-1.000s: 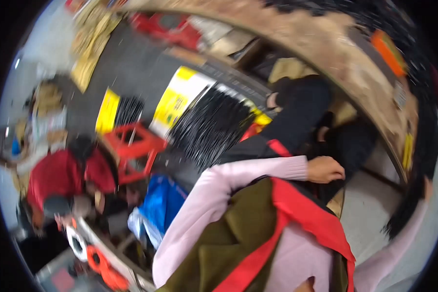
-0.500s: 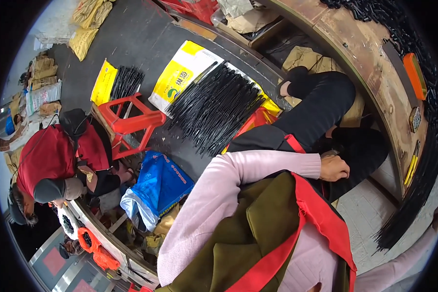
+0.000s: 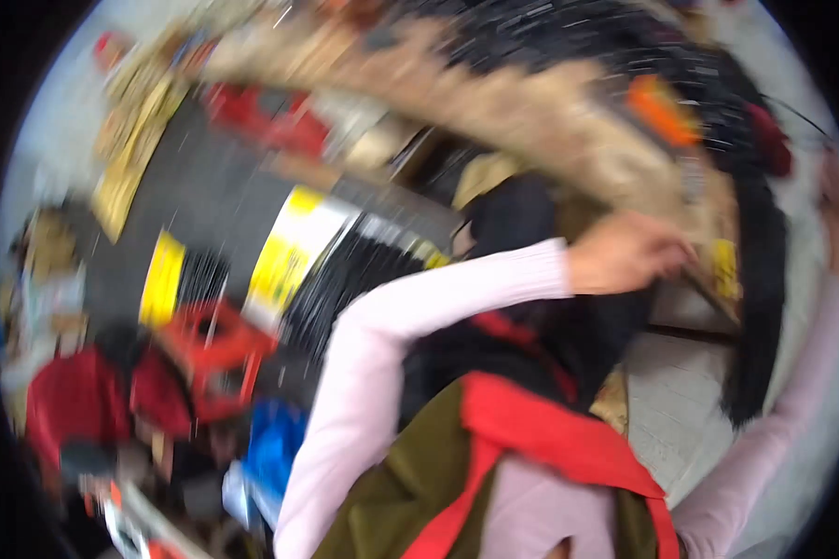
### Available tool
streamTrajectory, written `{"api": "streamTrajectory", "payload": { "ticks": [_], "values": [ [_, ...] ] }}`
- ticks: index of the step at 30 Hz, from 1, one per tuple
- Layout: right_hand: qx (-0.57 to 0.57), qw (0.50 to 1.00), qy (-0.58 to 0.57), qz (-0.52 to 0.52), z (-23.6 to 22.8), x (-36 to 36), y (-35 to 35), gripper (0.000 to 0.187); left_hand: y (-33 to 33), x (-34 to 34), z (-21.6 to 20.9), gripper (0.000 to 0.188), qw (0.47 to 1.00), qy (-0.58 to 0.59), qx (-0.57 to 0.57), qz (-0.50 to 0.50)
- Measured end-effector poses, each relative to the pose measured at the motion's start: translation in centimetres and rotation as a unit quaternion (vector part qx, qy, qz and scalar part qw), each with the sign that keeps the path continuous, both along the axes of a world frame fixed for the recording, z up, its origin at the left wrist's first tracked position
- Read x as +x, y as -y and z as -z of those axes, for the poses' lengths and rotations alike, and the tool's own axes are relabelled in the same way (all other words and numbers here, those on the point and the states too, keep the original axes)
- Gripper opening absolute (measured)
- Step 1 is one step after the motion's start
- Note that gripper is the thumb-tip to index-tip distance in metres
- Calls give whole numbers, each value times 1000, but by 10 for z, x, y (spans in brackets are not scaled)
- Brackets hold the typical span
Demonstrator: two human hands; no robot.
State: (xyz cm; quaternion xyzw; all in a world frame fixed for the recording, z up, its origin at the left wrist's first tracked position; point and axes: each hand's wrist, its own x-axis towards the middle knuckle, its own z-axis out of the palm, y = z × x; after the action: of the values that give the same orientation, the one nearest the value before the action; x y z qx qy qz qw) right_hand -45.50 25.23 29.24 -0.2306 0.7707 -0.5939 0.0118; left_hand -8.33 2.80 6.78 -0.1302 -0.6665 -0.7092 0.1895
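Note:
My left hand (image 3: pixel 627 253) is stretched out over my lap toward the workbench edge, close to a yellow-handled tool (image 3: pixel 725 268). Its fingers are loosely bent and look apart; nothing shows in them. Up along the right rim runs my right forearm (image 3: pixel 792 410), ending in my right hand (image 3: pixel 834 186). That hand is too smeared for its fingers to be made out. Between the arms, a thick bundle of thin black strips (image 3: pixel 757 326) hangs over the bench end. An orange box (image 3: pixel 662 110) sits on the bench beside a heap of black pieces (image 3: pixel 569 37).
On the dark floor, black strips (image 3: pixel 350 270) lie on a yellow-and-white sack (image 3: pixel 294 242). A red stool (image 3: pixel 216 347) stands near a blue bag (image 3: pixel 275 433). Another person in a dark red top (image 3: pixel 79 401) sits bent over at the left.
My left hand has lifted off my thigh and moved toward the bench edge. My view has swung, with the bench now across the top. My right hand has come into view at the rim.

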Motion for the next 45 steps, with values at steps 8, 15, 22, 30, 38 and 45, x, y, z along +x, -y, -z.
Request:
{"api": "streamTrajectory", "payload": {
  "ticks": [8,15,22,30,38,45],
  "values": [
    [-284,885,244,-277,64,252,165,21,7,17,-79,32,958,184,193,109],
    [48,948,75,-306,35,236,110,51,33,51,-80,27,974,149,163,-42],
    [-50,952,118,-279,39,191,124,40,27,42,-74,33,973,148,167,-60],
    [73,995,-55,-46,70,58,2,32,27,53,-90,13,971,126,171,-111],
    [458,825,-294,153,234,31,-153,16,-17,28,-106,19,984,86,130,-91],
    [524,723,-268,362,266,19,-154,16,-46,8,-103,19,986,102,127,-43]
  ]
}}
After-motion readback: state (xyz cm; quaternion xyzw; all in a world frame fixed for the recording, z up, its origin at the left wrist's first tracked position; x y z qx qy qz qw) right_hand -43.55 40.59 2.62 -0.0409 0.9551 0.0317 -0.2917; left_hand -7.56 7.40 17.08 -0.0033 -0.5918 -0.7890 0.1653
